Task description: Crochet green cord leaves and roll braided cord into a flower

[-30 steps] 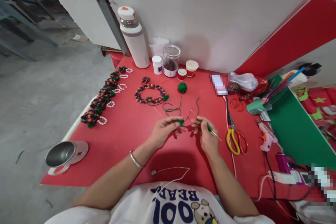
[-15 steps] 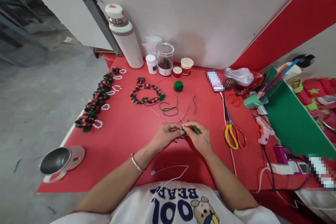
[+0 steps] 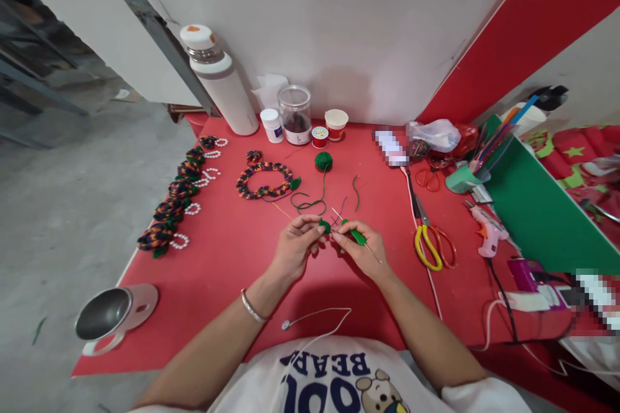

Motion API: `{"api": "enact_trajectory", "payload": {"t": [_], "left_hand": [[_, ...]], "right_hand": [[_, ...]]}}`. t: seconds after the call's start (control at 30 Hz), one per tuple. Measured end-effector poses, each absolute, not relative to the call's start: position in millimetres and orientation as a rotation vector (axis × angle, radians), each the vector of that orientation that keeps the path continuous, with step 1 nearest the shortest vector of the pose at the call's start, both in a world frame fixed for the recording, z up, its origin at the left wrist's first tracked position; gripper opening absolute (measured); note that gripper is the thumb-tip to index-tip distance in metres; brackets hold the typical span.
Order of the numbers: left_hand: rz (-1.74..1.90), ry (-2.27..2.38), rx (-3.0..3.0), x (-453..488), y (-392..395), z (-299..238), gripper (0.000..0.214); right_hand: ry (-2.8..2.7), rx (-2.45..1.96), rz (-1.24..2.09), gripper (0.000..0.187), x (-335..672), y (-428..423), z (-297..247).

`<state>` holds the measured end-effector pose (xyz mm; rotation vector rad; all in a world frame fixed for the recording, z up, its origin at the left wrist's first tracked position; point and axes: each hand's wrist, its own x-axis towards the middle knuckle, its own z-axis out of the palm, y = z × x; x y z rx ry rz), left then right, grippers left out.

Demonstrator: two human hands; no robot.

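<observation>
My left hand (image 3: 295,246) pinches a small green crocheted piece (image 3: 324,226) over the red table (image 3: 223,271). My right hand (image 3: 363,250) grips a green-handled crochet hook (image 3: 357,237), its metal tip pointing up-left at the piece. Green yarn (image 3: 310,204) trails from the piece across the table to a small green yarn ball (image 3: 323,161). The two hands nearly touch at the piece.
A multicoloured crocheted ring (image 3: 264,179) lies beyond my hands; several crocheted flowers with pearl loops (image 3: 177,200) line the left edge. Bottle (image 3: 217,80), jar (image 3: 295,114) and cups stand at the back. Yellow scissors (image 3: 429,246), glue gun (image 3: 488,230) lie right; steel mug (image 3: 104,314) sits front left.
My hands have come together, from a palm's width apart to nearly touching; the hook tip now meets the green piece. The camera has shifted slightly.
</observation>
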<state>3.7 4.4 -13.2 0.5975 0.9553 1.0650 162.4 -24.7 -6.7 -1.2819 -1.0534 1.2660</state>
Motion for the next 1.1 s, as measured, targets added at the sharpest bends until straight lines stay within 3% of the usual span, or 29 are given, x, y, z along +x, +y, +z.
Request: {"api": "enact_trajectory", "payload": {"t": [0.1,0.33,1.1], "left_hand": [[1.016,0.939,0.587,4.6,3.3,-10.0,0.054],[0.974,0.965,0.574,5.7,1.6,-11.8,0.036],[1.094,0.973,0.517,7.4,3.0,-11.2,0.033]], "right_hand": [[-1.011,-1.268,1.319,0.027,162.2,-24.3,-7.3],[-0.968,-1.224,1.396,0.029,162.5,-22.7,-16.4],[-1.407,-1.255,0.881,0.017,157.4,-31.4,-10.3]]}}
